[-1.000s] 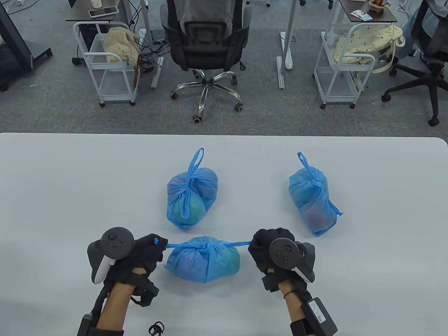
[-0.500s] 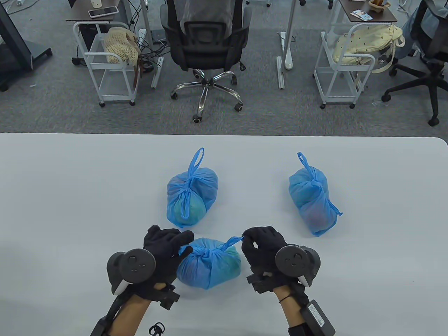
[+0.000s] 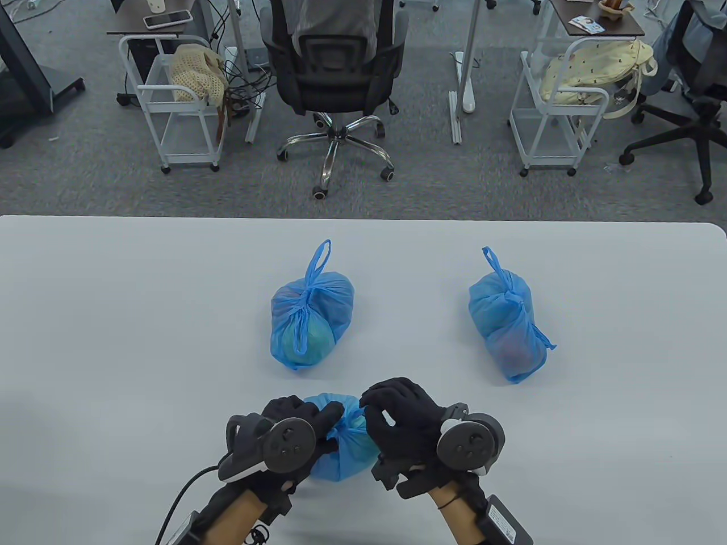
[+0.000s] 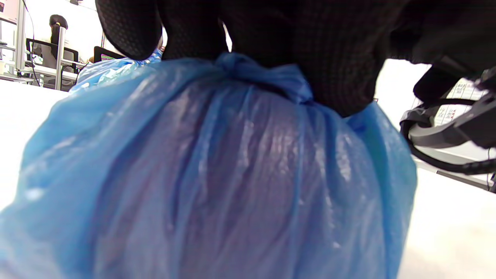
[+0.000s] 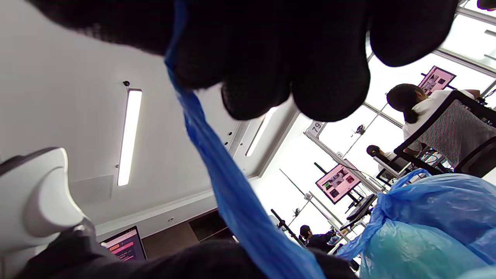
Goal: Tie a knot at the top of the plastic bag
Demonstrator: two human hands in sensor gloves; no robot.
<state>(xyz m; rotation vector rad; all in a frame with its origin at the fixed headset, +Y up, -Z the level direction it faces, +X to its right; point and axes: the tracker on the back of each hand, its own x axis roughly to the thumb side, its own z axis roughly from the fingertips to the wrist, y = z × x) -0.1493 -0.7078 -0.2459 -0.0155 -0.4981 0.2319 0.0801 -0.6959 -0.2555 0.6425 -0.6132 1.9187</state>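
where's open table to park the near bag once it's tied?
Bare table runs wide left of the middle bag. A narrower bare strip lies between that bag and the right bag, and more along the far edge. The near centre is crowded: the left hand and right hand sit on the near bag.

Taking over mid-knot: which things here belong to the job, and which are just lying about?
In the job:
- near blue bag, on the table
- its handle strip, pinched by the right hand
- left hand, fingers at the bag's top

Lying about:
- middle blue bag, tied
- right blue bag, tied
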